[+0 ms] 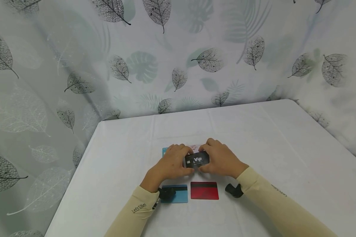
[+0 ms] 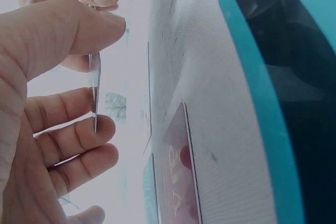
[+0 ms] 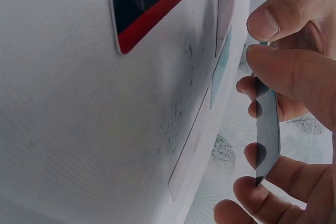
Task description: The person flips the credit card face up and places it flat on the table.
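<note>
Between my two hands is a black card (image 1: 197, 159) printed "Vip", with a small chip at its left. My left hand (image 1: 171, 162) pinches its left end, thumb on the near side and fingers behind. My right hand (image 1: 222, 159) grips the other end the same way. Seen almost edge-on in the right wrist view, the card (image 3: 268, 124) is raised off the white tabletop. In the left wrist view, the card's thin edge (image 2: 95, 93) rests against the left fingers.
Nearer me on the white table (image 1: 130, 148) lie a blue card (image 1: 181, 196) and a red card (image 1: 204, 192), each with a dark stripe. Behind my hands are a light blue card (image 1: 164, 150) and a pinkish card (image 1: 194, 147), both partly covered. Leaf-patterned curtains (image 1: 172, 49) surround the table.
</note>
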`<state>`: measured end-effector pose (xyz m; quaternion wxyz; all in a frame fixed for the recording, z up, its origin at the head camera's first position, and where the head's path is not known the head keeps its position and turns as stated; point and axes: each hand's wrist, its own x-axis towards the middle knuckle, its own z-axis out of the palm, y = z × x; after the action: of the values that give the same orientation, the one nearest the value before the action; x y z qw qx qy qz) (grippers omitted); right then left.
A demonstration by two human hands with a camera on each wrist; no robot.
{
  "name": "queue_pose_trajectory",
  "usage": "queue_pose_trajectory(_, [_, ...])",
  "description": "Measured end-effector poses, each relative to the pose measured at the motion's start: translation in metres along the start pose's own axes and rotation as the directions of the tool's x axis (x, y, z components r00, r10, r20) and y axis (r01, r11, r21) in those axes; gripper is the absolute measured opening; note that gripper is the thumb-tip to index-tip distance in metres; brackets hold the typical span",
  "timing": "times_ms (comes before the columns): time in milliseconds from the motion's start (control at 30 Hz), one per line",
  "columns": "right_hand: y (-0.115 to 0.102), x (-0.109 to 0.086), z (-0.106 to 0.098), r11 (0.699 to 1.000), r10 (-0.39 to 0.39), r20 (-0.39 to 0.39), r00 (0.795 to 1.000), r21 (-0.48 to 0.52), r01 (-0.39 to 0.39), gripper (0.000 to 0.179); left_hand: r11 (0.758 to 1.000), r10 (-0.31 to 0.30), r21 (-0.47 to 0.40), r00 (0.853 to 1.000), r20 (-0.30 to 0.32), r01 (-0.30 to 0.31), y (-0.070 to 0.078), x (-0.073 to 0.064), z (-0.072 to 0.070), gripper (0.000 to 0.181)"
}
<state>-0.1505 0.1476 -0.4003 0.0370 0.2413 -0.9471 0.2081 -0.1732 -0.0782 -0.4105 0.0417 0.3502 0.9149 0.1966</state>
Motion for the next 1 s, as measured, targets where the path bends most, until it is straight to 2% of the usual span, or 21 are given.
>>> queue_pose_trajectory(200, [-0.0004, -0.0009, 0.0004, 0.999, 0.002, 0.001, 1.0, -0.034, -0.002, 0.052, 1.0, -0.006, 0.005, 1.0, 0.003, 0.006, 0.003, -0.0007, -0.0005, 0.053])
queue_pose_trajectory(1000, [0.0015, -0.0031, 0.0031, 0.998, 0.04, 0.049, 0.998, -0.054, -0.037, 0.053, 0.999, -0.003, 0.051, 1.0, 0.021, 0.002, 0.0052, -0.0011, -0.0006, 0.052])
